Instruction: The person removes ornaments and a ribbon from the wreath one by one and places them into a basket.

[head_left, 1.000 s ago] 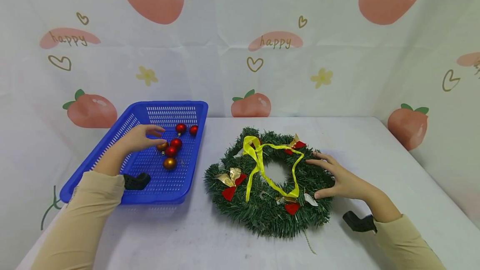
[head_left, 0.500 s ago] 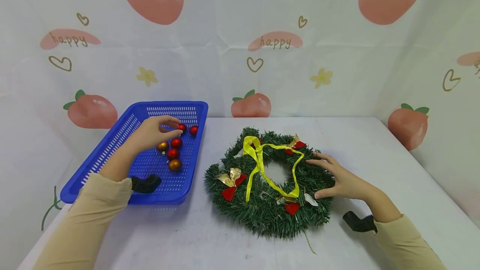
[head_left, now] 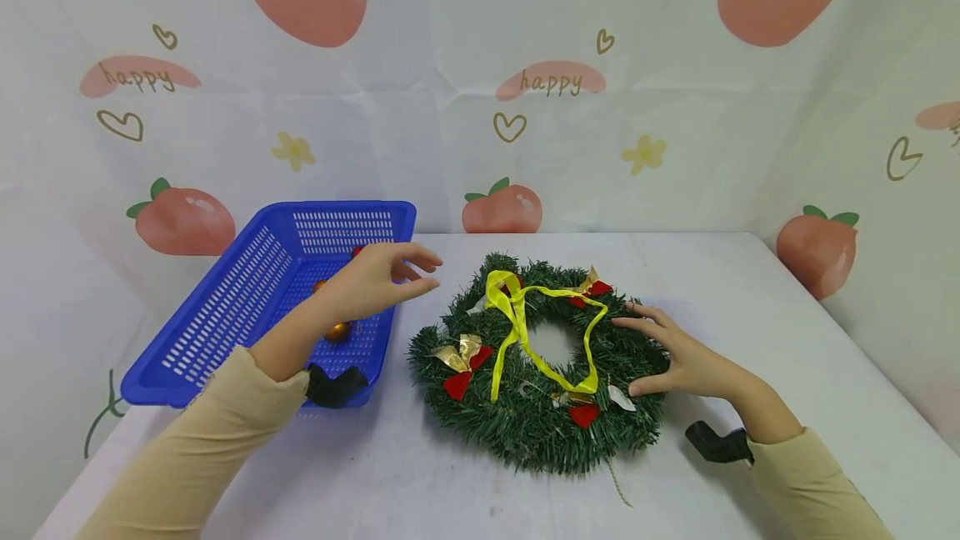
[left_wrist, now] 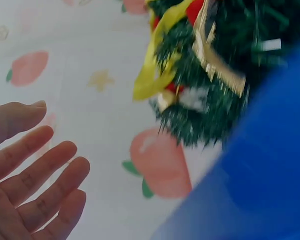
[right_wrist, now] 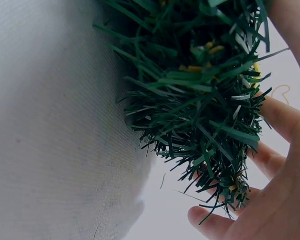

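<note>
My left hand [head_left: 375, 283] hovers over the right rim of the blue basket [head_left: 202, 323], its fingers loosely bent and pointing toward the wreath. Nothing shows between them, and the left wrist view shows the same hand [left_wrist: 37, 187] spread and holding nothing. Inside the basket, a gold bauble [head_left: 339, 332] and part of a red bauble [head_left: 357, 252] are visible; my hand and forearm cover others. A green tinsel wreath [head_left: 517, 440] with red and gold bows lies flat. At its right side rests my right hand [head_left: 678, 357], fingers spread on the tinsel [right_wrist: 194, 110].
A yellow ribbon [head_left: 517, 315] lies loosely looped across the wreath. The white table [head_left: 420, 490] meets a fruit-print cloth backdrop [head_left: 420, 148] behind and at the sides. A thin strand [head_left: 618, 486] trails from the wreath's front edge.
My left hand has moved right, from above the baubles to beyond the basket's right rim. The baubles shifted slightly during this. My right hand and the wreath have stayed put.
</note>
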{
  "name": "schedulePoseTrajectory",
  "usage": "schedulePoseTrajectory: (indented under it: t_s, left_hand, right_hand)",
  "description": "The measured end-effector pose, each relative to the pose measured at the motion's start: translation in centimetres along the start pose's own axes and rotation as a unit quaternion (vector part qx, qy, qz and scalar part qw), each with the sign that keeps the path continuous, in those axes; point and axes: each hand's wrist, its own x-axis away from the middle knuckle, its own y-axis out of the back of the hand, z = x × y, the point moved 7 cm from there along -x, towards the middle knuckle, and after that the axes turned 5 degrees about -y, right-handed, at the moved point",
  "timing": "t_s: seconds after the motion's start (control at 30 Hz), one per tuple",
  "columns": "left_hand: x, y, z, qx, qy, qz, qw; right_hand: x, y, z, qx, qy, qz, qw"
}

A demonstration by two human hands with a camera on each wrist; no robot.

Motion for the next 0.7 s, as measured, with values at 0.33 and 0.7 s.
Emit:
schedulePoseTrajectory:
  t_s: [0.33,0.7]
  left_hand:
    - [-2.0,-4.1,-2.6,0.015,-0.045,0.055,0.9973]
    - [-4.5,-7.1,-3.8,-0.012,-0.063,0.11,0.9918]
  right_hand:
    - [0.0,0.0,0.1,0.006,0.002,-0.002,1.0]
    - [0.0,-0.1,0.0,0.003,0.005,-0.003,1.0]
